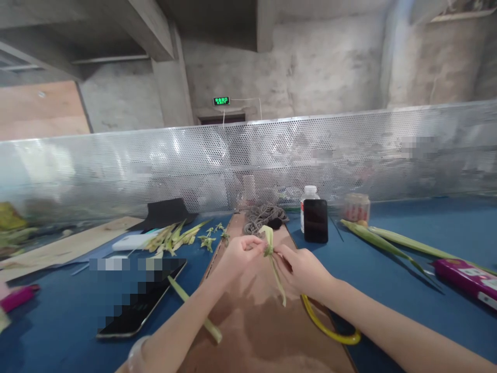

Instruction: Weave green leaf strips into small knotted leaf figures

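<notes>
Between my two hands a small knotted piece of green leaf strip (268, 249) is held over a brown cardboard sheet (248, 331). One pale end sticks up and a long tail hangs down toward the cardboard. My left hand (241, 255) pinches the knot from the left side, its fingers closed. From the right, my right hand (298, 263) pinches at the same knot, also with closed fingers. Another cut leaf strip (196, 310) lies by my left forearm, partly over a tablet (147, 305). Beneath my right forearm is a yellow ring-shaped band (330, 331).
Grey cord (262, 217) lies heaped at the cardboard's far end. A phone (316, 221) leans before a white bottle (309, 190). Long leaves (382, 243) and a magenta box (468, 280) lie right. Small woven leaf pieces (207, 241) and leaf scraps (174, 238) lie left. A perforated metal screen (264, 150) stands behind.
</notes>
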### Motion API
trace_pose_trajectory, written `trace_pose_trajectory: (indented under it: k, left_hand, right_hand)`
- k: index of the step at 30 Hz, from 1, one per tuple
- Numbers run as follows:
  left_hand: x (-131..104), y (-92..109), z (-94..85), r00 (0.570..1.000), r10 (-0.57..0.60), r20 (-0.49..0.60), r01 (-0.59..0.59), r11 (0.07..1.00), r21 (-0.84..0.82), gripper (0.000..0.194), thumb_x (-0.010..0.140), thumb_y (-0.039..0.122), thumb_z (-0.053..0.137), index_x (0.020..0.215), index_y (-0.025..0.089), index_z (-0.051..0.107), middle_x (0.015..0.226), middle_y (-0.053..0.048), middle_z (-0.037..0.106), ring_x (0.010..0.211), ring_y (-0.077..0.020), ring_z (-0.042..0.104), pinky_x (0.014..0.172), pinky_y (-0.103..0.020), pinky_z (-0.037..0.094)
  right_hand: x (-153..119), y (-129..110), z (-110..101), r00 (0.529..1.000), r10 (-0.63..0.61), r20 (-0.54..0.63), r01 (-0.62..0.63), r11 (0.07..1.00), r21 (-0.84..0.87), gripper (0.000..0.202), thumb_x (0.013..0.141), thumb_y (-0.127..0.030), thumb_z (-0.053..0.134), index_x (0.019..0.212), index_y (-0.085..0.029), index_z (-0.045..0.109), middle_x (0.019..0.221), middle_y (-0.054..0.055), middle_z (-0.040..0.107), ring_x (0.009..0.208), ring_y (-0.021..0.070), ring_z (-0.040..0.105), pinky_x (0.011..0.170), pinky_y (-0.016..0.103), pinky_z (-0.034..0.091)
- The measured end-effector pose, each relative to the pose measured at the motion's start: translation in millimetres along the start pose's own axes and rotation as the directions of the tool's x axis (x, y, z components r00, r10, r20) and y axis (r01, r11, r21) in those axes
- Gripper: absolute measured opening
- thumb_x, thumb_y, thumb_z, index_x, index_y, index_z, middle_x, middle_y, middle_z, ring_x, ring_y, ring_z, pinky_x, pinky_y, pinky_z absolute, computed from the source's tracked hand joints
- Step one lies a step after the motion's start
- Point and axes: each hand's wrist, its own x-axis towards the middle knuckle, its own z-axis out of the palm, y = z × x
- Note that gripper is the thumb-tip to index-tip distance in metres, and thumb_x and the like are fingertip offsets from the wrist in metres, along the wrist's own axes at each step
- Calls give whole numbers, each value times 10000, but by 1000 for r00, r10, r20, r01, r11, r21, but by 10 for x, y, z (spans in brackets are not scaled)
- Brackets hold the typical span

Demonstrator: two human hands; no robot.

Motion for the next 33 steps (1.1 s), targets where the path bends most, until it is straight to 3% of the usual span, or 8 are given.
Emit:
trace_pose_trajectory:
  k: [12,15,18,21,23,24,28,33]
  left_hand:
    - [-18,25,8,998,35,51,-38,998,59,210,750,281,510,777,153,674,809,-54,695,805,-202,616,725,-269,461]
    - [-29,-3,47,998,49,41,-53,994,98,255,789,311,457,830,167,663,869,-44,684,848,-204,604,760,-275,448]
    - [-33,-24,83,990,137,-29,-129,972,198,280,813,322,417,962,189,613,951,-48,648,901,-198,572,799,-292,425]
    - [-38,-19,87,930,307,-204,-203,889,411,286,788,300,464,1040,191,543,1022,-70,569,975,-215,491,858,-355,358]
    - [-50,4,81,880,391,-271,-192,814,549,205,767,290,495,930,184,561,967,-67,551,959,-224,453,852,-383,317]
    - [-58,17,80,875,408,-261,-188,782,594,150,763,294,503,841,185,570,917,-56,553,928,-221,447,834,-382,307]
    - [-72,40,111,926,367,-88,-228,729,645,183,767,339,509,675,191,565,768,-14,570,823,-193,443,757,-351,284]
    - [-42,23,159,968,249,-25,-199,827,526,240,803,373,452,699,189,567,725,-4,596,772,-181,459,735,-326,306]
  right_hand:
    - [-11,11,67,999,-21,24,23,998,-52,230,842,-247,327,760,-160,523,519,31,595,416,138,510,433,249,150]
    - [9,35,81,999,26,23,-26,1000,-17,222,847,-241,327,782,-168,527,511,20,588,422,141,516,430,242,163]
    - [36,65,74,995,100,-3,-100,994,43,218,850,-248,330,802,-171,529,498,6,577,420,141,512,426,231,188]
    - [56,76,46,987,158,-21,-155,982,109,200,839,-245,345,823,-172,531,513,4,587,443,145,527,434,220,225]
    - [65,74,30,980,198,-27,-192,970,147,202,837,-256,347,847,-172,530,520,4,594,453,149,535,437,215,245]
    - [68,72,25,976,215,-23,-208,964,163,205,838,-264,346,849,-171,529,523,6,596,456,151,538,437,214,253]
    - [77,76,37,973,229,-6,-223,952,207,203,840,-259,344,823,-168,525,538,14,601,472,155,547,449,214,275]
    - [71,80,68,970,244,3,-239,949,206,196,831,-243,357,799,-176,538,553,16,600,477,150,538,451,214,272]
